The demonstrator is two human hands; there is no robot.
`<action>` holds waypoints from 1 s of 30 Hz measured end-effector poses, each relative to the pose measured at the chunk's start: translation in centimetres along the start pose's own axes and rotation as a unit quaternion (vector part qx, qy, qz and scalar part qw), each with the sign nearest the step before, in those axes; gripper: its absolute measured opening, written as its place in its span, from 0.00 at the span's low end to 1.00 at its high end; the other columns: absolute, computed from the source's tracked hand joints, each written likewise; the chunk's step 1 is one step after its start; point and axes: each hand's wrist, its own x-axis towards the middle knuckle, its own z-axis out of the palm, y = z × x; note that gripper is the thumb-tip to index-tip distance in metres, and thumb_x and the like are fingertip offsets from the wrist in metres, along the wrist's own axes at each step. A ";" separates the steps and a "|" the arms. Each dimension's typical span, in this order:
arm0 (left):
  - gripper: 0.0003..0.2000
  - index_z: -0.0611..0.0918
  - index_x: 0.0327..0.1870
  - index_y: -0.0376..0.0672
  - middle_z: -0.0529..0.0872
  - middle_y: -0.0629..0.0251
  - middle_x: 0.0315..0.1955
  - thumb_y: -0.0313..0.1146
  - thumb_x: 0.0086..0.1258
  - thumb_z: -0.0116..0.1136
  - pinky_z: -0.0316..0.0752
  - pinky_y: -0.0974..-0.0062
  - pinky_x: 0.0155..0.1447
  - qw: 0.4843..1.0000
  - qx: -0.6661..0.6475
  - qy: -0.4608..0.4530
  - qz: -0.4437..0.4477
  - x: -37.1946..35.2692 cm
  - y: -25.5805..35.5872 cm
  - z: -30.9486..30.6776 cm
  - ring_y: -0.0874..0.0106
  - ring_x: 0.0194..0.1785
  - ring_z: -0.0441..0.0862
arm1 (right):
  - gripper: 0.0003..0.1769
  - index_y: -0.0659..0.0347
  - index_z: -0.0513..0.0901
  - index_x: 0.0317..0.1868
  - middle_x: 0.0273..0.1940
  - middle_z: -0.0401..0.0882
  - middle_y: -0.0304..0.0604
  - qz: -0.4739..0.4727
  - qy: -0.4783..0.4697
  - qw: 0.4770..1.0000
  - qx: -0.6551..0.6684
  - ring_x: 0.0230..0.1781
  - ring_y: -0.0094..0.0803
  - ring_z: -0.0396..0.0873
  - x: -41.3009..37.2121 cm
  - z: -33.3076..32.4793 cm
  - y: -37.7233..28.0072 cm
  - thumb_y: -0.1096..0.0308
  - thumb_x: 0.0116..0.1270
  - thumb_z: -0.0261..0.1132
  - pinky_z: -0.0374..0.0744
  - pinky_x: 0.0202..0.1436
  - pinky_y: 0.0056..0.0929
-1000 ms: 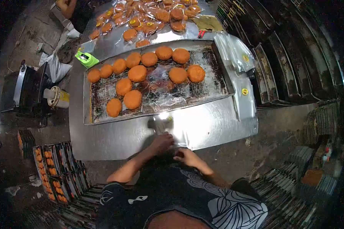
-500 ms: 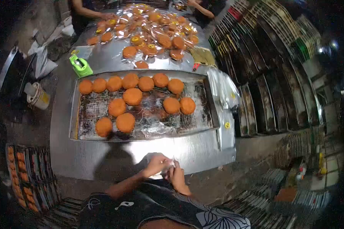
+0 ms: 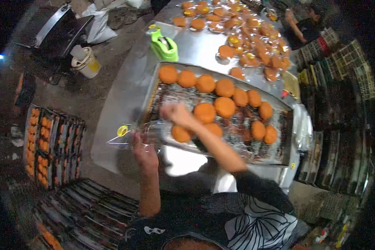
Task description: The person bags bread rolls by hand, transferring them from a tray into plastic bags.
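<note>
My left hand (image 3: 146,155) is closed on a clear plastic bag (image 3: 152,130) at the tray's front left corner. A yellow label (image 3: 123,131) shows at the bag's left end. Over the left part of the metal tray (image 3: 218,153) is my right hand (image 3: 178,115), smeared by motion, so its fingers and anything in them cannot be made out. Round orange-brown buns lie in the tray: a row (image 3: 205,83) along its back edge, others (image 3: 225,107) in the middle, and one (image 3: 181,133) under my right forearm's side. Two buns (image 3: 258,130) lie at the right.
Wrapped buns (image 3: 254,39) are heaped at the table's far end. A green tape dispenser (image 3: 164,46) stands behind the tray. Racks of trays (image 3: 54,146) are at the left, more (image 3: 333,154) at the right. A bucket (image 3: 86,62) stands on the floor; another person (image 3: 306,29) is beyond the table.
My hands have moved apart, the left one outward with the bag and the right one over the tray. The view has turned, and the tray appears tilted and further right.
</note>
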 end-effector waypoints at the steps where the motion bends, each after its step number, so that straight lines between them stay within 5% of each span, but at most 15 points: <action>1: 0.21 0.64 0.55 0.43 0.75 0.67 0.35 0.39 0.63 0.50 0.71 0.69 0.48 0.998 0.016 0.022 0.050 0.3 1.5 -0.4 0.74 0.38 0.74 | 0.26 0.61 0.71 0.51 0.44 0.73 0.54 -0.048 0.200 0.975 -0.080 0.43 0.45 0.72 3.2 -0.7 -0.6 0.52 0.58 0.56 0.70 0.48 0.37; 2: 0.21 0.64 0.56 0.43 0.75 0.67 0.36 0.39 0.63 0.50 0.70 0.67 0.48 0.994 0.031 0.043 0.093 0.3 2.7 -0.6 0.73 0.39 0.74 | 0.29 0.51 0.65 0.57 0.52 0.67 0.55 -0.131 0.366 0.884 -0.258 0.50 0.49 0.67 8.5 -0.4 2.3 0.48 0.56 0.56 0.64 0.53 0.43; 4: 0.22 0.63 0.57 0.43 0.74 0.63 0.39 0.37 0.62 0.49 0.69 0.59 0.52 0.994 0.043 0.043 0.095 0.1 4.2 -0.4 0.67 0.44 0.73 | 0.30 0.42 0.64 0.57 0.55 0.62 0.54 -0.121 0.295 0.874 -0.366 0.50 0.54 0.65 13.4 -2.0 7.9 0.45 0.54 0.56 0.60 0.56 0.48; 7: 0.24 0.60 0.59 0.42 0.72 0.59 0.44 0.34 0.61 0.46 0.63 0.50 0.57 0.995 -0.016 0.026 0.098 0.0 5.8 -2.5 0.57 0.54 0.68 | 0.30 0.41 0.65 0.58 0.56 0.62 0.53 -0.088 0.204 0.902 -0.370 0.51 0.51 0.65 10.3 -3.4 8.9 0.48 0.54 0.57 0.60 0.56 0.48; 10: 0.24 0.60 0.59 0.42 0.72 0.59 0.46 0.33 0.61 0.45 0.62 0.49 0.58 0.991 -0.112 0.044 0.059 0.9 5.6 -3.1 0.57 0.54 0.68 | 0.28 0.47 0.67 0.57 0.54 0.63 0.54 -0.079 0.234 0.956 -0.157 0.50 0.50 0.66 1.8 -2.8 8.3 0.56 0.53 0.60 0.62 0.55 0.47; 13: 0.23 0.60 0.59 0.42 0.70 0.57 0.48 0.33 0.61 0.44 0.62 0.52 0.58 0.980 -0.146 0.127 0.045 1.9 3.5 0.7 0.59 0.54 0.68 | 0.28 0.52 0.69 0.54 0.47 0.69 0.54 -0.209 0.417 0.872 -0.150 0.47 0.49 0.67 -8.4 -0.7 1.0 0.64 0.49 0.63 0.67 0.49 0.43; 14: 0.23 0.60 0.59 0.42 0.70 0.57 0.48 0.33 0.61 0.44 0.62 0.52 0.58 0.982 -0.145 0.121 0.027 1.5 2.0 1.4 0.59 0.54 0.68 | 0.28 0.53 0.70 0.53 0.45 0.71 0.51 -0.269 0.360 0.885 -0.126 0.48 0.45 0.67 -10.9 -0.5 -1.6 0.65 0.47 0.63 0.66 0.48 0.42; 16: 0.24 0.61 0.58 0.41 0.70 0.57 0.49 0.34 0.60 0.46 0.63 0.57 0.58 0.973 -0.172 -0.107 -0.107 0.0 -2.2 2.8 0.59 0.54 0.67 | 0.38 0.65 0.63 0.56 0.46 0.72 0.45 -0.336 0.340 0.852 -0.214 0.43 0.43 0.71 -14.3 -0.8 -3.9 0.64 0.43 0.67 0.70 0.39 0.39; 20: 0.23 0.62 0.57 0.41 0.70 0.58 0.50 0.36 0.60 0.46 0.64 0.63 0.57 0.968 -0.092 -0.078 -0.221 -5.4 -5.8 7.8 0.61 0.54 0.67 | 0.58 0.66 0.40 0.64 0.52 0.70 0.50 -0.196 0.419 0.885 -0.039 0.47 0.47 0.71 -20.3 0.3 -3.6 0.64 0.40 0.72 0.70 0.49 0.35; 22: 0.24 0.64 0.56 0.41 0.70 0.58 0.50 0.40 0.60 0.48 0.65 0.64 0.57 0.952 -0.078 -0.238 -0.177 -9.9 -7.7 9.8 0.63 0.53 0.68 | 0.61 0.65 0.34 0.64 0.51 0.70 0.54 -0.123 0.443 0.888 -0.019 0.50 0.47 0.70 -23.2 -0.1 -3.6 0.67 0.41 0.72 0.67 0.53 0.34; 24: 0.24 0.64 0.55 0.41 0.69 0.57 0.51 0.44 0.60 0.49 0.65 0.63 0.56 0.950 -0.103 -0.144 -0.256 -12.3 -10.5 9.2 0.64 0.52 0.70 | 0.58 0.64 0.32 0.64 0.49 0.71 0.56 -0.084 0.403 0.910 0.044 0.50 0.47 0.70 -24.9 -0.6 -3.1 0.69 0.45 0.70 0.67 0.54 0.36; 25: 0.25 0.65 0.55 0.41 0.70 0.57 0.50 0.45 0.60 0.49 0.67 0.63 0.54 0.923 -0.135 -0.151 -0.326 -13.1 -10.5 9.9 0.64 0.50 0.72 | 0.48 0.62 0.45 0.64 0.45 0.74 0.54 -0.102 0.470 0.863 0.152 0.45 0.46 0.73 -25.9 0.2 -3.3 0.74 0.47 0.67 0.71 0.50 0.36; 27: 0.24 0.67 0.51 0.40 0.73 0.57 0.45 0.45 0.57 0.53 0.69 0.65 0.49 0.894 -0.063 -0.207 -0.393 -14.0 -11.0 8.6 0.64 0.45 0.74 | 0.38 0.61 0.56 0.60 0.43 0.75 0.53 -0.038 0.454 0.883 0.109 0.42 0.44 0.75 -29.4 0.8 0.2 0.74 0.49 0.65 0.73 0.45 0.35; 28: 0.22 0.70 0.46 0.39 0.74 0.58 0.41 0.42 0.54 0.57 0.69 0.67 0.47 0.881 0.124 -0.306 -0.339 -15.5 -12.2 6.4 0.65 0.42 0.75 | 0.29 0.61 0.66 0.56 0.40 0.76 0.53 0.016 0.424 0.904 0.058 0.39 0.41 0.77 -31.0 0.6 2.0 0.74 0.51 0.62 0.75 0.41 0.34; 30: 0.20 0.75 0.38 0.36 0.78 0.59 0.33 0.38 0.47 0.64 0.70 0.71 0.41 0.713 0.441 -0.526 -0.140 -17.7 -13.8 3.1 0.67 0.37 0.76 | 0.13 0.62 0.77 0.42 0.33 0.77 0.51 0.128 0.358 0.925 0.020 0.34 0.36 0.78 -31.6 -4.3 6.3 0.73 0.54 0.58 0.76 0.34 0.32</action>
